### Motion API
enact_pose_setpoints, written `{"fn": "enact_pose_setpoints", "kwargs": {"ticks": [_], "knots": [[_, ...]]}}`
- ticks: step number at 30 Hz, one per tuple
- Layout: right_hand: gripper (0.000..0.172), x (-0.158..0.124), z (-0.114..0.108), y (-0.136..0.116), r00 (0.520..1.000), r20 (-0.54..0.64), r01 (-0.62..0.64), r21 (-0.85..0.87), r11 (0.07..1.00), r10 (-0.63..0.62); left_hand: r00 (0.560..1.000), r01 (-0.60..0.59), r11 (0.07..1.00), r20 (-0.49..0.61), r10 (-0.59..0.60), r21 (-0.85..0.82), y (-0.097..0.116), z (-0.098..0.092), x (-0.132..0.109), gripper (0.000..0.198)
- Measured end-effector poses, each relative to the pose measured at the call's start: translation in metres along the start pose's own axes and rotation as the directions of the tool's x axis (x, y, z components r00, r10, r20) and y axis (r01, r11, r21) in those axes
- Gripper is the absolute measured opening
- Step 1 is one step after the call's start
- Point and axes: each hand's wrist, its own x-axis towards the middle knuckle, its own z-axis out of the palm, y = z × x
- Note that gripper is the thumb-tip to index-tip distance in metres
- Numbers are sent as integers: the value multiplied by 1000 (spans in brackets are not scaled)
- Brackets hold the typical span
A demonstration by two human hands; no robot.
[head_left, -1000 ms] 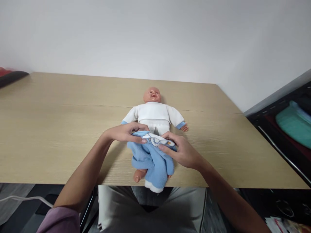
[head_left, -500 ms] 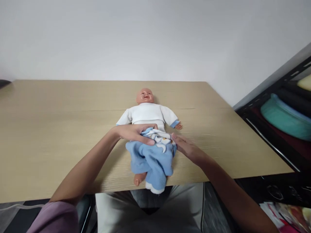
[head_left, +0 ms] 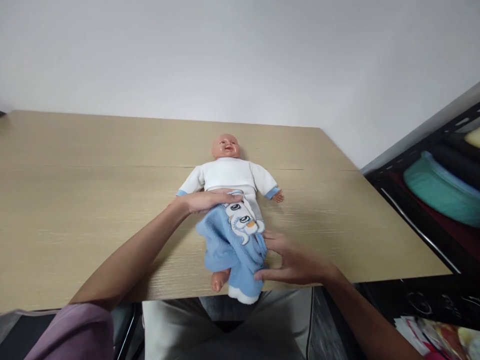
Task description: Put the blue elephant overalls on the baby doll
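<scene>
A baby doll [head_left: 229,172] lies on its back on the table, head away from me, in a white long-sleeved top with blue cuffs. Blue fleece pants [head_left: 228,245] with a white cartoon-animal face cover its legs and part of its lower belly. My left hand [head_left: 210,200] grips the waistband at the doll's belly, thumb on top and fingers behind the cloth. By the pants' right side is my right hand [head_left: 290,260], thumb and fingers apart, fingertips touching the cloth. One bare foot shows below the left leg opening; the other leg ends in a white cuff.
The light wooden table [head_left: 93,200] meets a pale wall behind. To the right stands a black rack [head_left: 416,200] holding a teal item [head_left: 442,187]. Printed packets [head_left: 431,335] lie low at the right. My lap is against the table's front edge.
My right hand has moved down from the waistband to the side of the pants leg, fingers spreading. The waistband front has been drawn up and flattened, so the cartoon face shows more.
</scene>
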Motion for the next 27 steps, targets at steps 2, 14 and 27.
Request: {"fn": "enact_pose_setpoints", "kwargs": {"ticks": [2, 14, 27], "knots": [[35, -5, 3, -2, 997, -67, -41, -8, 999, 41, 1000, -18, 1000, 19, 18, 4, 1, -1, -1, 52], [56, -7, 19, 14, 907, -330, -146, 334, 931, 261, 926, -245, 912, 357, 120, 329, 16, 19, -9, 44], [59, -13, 45, 3, 825, -316, -306, 447, 840, 468, 914, -203, 933, 400, 70, 299, 15, 33, -8, 57]]}}
